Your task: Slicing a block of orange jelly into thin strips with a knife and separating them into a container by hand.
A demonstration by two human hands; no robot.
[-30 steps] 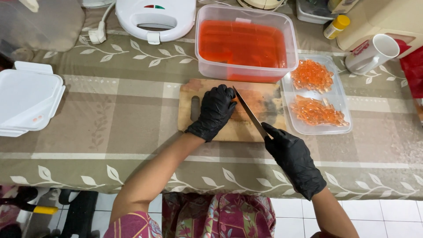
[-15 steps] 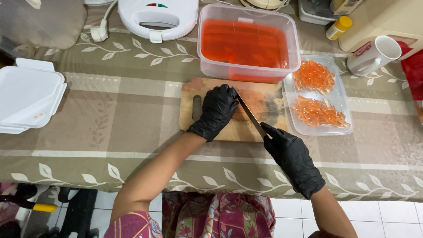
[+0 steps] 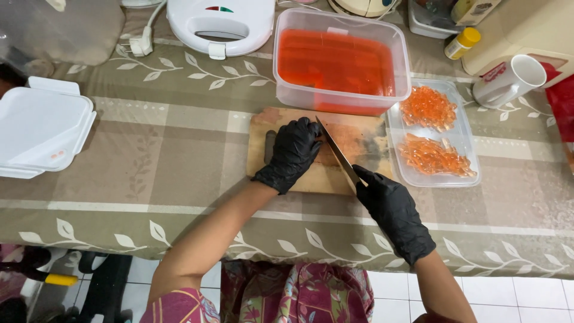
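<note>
- Your right hand [image 3: 394, 212] has its grip closed around the knife [image 3: 339, 154] handle; the blade lies just beside the fingertips of your left hand [image 3: 293, 152], so a slip could cut the glove.
- Your left hand presses flat, not clamped, on the orange jelly slab [image 3: 353, 140] on the cutting board [image 3: 260, 134], at 12 o'clock from you.
- The slab looks slippery and may slide toward the tray [image 3: 469, 152] at 3 o'clock on the counter [image 3: 179, 155].

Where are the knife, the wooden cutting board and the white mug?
knife [image 3: 336, 151]: head view, middle of the blade.
wooden cutting board [image 3: 258, 143]: head view, bare left end of the board.
white mug [image 3: 508, 84]: head view, side wall of the tipped mug.
</note>
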